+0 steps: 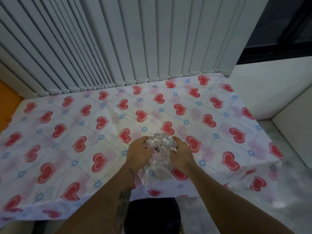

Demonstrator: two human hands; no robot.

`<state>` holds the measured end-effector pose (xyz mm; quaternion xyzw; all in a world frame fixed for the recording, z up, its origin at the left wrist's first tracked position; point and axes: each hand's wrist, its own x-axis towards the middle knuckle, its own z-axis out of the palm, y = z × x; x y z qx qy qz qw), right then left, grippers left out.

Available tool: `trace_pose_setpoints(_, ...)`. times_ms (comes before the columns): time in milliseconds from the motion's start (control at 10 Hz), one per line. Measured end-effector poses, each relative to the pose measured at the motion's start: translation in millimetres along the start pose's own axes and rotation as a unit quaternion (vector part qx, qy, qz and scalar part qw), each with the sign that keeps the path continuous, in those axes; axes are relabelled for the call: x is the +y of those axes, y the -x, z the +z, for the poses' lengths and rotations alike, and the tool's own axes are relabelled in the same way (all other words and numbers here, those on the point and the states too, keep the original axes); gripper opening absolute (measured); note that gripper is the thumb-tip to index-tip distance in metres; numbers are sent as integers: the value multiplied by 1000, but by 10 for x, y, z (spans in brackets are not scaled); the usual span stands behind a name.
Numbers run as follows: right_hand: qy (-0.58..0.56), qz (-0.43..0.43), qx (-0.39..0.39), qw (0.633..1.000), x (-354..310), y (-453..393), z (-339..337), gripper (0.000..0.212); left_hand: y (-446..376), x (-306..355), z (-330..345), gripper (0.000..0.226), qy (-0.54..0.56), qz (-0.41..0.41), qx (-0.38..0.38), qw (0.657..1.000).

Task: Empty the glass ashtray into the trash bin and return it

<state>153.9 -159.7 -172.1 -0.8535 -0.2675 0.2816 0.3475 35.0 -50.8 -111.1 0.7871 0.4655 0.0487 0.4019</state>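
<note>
from the head view, you look down on a counter (50, 149) draped in a white cloth (211, 105) printed with red hearts and small blue flowers. both your hands meet at its near middle. your left hand (137, 153) wraps the left side of the glass ashtray (160, 149), and your right hand (182, 154) wraps its right side, so each hand is closed around the glass and grasping it from opposite sides. the ashtray is clear, with a scalloped rim, and dark specks show in its hollow. it is over the cloth near the counter's front edge; you cannot tell from here whether it rests on the cloth or is lifted just off it. your left forearm carries dark tattoo marks. behind the counter, pale vertical blinds (118, 39) hang down to the cloth's far edge, and a dark window frame (278, 51) shows at the upper right. below the front edge, between your forearms, sits a dark rounded shape (152, 215), too dim to identify. pale marbled floor (287, 191) lies to the right.
</note>
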Motion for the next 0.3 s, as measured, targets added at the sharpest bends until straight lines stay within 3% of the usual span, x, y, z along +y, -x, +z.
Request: trace_pose_setpoints(300,197,-50,-37,978,-409,656,-516,53,267,-261,-565,54,-222,97,-78,967)
